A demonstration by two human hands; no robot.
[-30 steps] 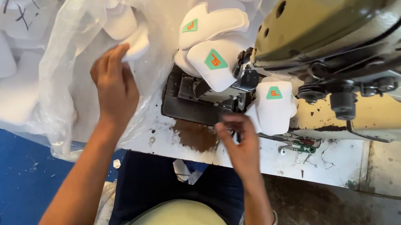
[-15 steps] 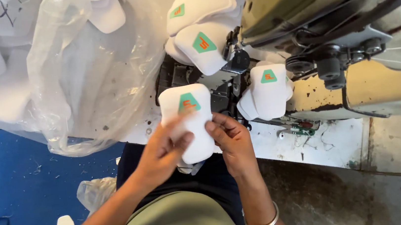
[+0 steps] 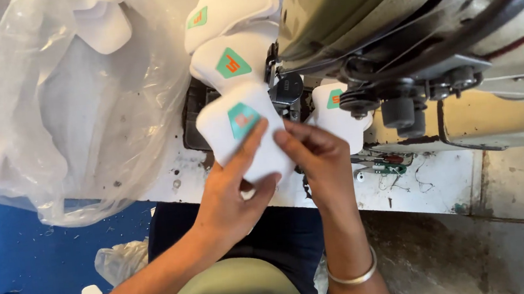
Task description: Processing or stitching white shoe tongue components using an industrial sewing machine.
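I see the olive-green sewing machine [image 3: 351, 8] filling the upper right, its black belt curving over the head, and below it the white bench [image 3: 421, 182], stained and strewn with thread scraps. To the left a big clear plastic bag [image 3: 77, 121] slumps over the bench edge, with white padded pieces showing through it. Behind the hands two more white pads [image 3: 231, 40] with green and orange triangle labels lie stacked toward the machine, and another labelled pad [image 3: 337, 116] sits under the machine head. In front of them is the white padded piece [image 3: 241, 136] I am holding up just above the near edge of the bench (its green triangle label faces me). My left hand [image 3: 234, 195] grips it from below, thumb across the front just beside the label. My right hand [image 3: 318, 157] pinches its right edge with the fingertips, a metal bangle [image 3: 353, 277] on that wrist. Blue floor [image 3: 14, 257] shows lower left with crumpled plastic scraps.
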